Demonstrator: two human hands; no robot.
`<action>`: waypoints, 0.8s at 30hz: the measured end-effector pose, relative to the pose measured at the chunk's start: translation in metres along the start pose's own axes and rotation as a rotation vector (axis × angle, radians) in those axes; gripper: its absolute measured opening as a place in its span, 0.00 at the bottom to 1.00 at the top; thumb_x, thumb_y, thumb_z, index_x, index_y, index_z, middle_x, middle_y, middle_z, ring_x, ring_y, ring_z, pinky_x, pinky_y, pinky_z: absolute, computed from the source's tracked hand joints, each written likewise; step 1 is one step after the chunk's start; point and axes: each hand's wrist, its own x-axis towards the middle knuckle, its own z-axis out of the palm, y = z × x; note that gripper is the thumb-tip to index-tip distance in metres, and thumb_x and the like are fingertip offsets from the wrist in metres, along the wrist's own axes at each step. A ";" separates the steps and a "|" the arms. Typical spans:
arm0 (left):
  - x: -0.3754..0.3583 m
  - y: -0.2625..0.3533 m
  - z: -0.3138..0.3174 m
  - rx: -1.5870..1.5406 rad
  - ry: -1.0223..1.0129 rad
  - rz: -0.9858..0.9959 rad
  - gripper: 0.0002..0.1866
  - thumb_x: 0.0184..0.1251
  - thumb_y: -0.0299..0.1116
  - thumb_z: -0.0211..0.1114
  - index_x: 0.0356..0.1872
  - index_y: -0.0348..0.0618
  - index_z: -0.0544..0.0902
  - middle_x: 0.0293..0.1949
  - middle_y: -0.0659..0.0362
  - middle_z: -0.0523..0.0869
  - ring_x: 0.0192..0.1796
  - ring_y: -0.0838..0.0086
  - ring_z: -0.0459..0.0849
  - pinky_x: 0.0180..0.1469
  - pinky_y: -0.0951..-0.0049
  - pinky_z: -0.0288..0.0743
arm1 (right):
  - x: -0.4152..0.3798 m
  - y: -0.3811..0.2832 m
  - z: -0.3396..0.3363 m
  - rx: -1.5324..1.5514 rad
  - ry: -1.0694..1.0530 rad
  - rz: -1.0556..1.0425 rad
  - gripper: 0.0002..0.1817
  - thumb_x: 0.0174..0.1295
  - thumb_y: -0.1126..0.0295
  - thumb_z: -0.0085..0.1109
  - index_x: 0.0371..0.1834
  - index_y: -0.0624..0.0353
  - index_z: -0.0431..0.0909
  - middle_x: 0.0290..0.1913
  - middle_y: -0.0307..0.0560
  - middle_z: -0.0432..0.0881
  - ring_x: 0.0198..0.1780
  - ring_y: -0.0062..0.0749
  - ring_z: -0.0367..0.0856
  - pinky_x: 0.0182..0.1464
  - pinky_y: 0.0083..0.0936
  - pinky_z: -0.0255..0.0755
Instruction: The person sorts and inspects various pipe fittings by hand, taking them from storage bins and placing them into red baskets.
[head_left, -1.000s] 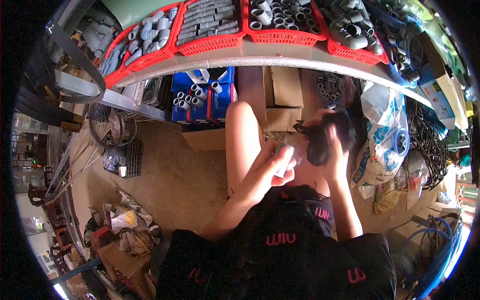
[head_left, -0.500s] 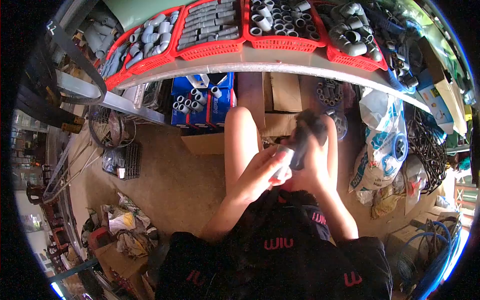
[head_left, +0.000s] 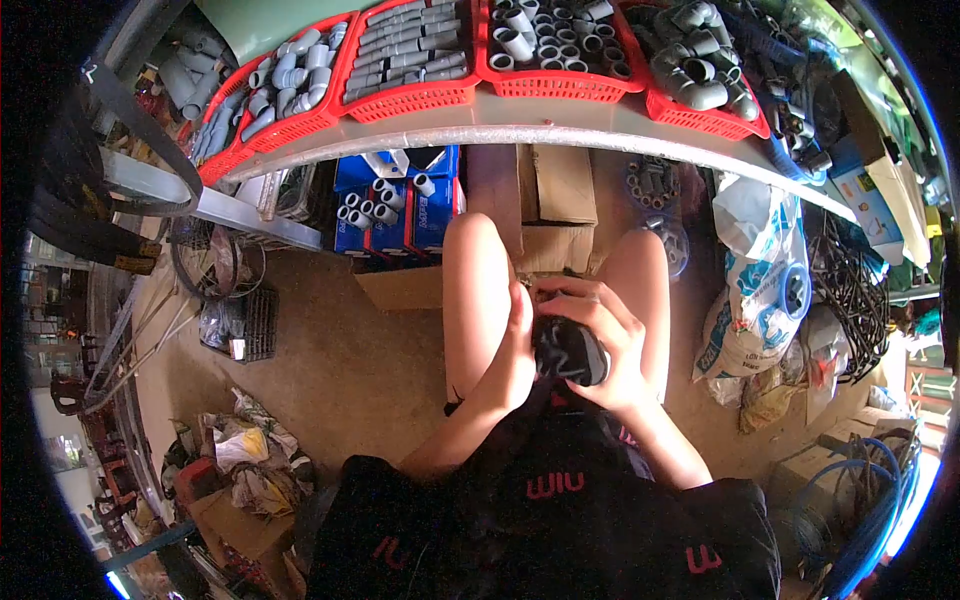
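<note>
My right hand is wrapped round a black rounded object with pale streaks and a shiny end, held low between my knees. Its exact kind does not show. Close against the object's left side is my left hand, thumb pointing up and fingers curled inward. What the left fingers hold, if anything, is hidden behind the hand and the black object.
Red baskets of grey pipe fittings line the shelf ahead. Below it stand blue boxes with short grey pipe pieces and cardboard boxes. A white sack is at right, a black crate at left.
The black object has come down and been turned, its rounded end now facing me. My hands have drawn together round it. The pale grey pipe piece in my left hand is no longer visible.
</note>
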 end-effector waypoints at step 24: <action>-0.003 -0.012 -0.006 0.298 -0.063 -0.100 0.17 0.67 0.47 0.50 0.39 0.42 0.69 0.27 0.65 0.72 0.27 0.83 0.70 0.26 0.83 0.62 | -0.006 0.017 -0.005 0.227 0.287 0.674 0.15 0.46 0.76 0.49 0.40 0.64 0.70 0.33 0.48 0.79 0.34 0.34 0.79 0.41 0.25 0.71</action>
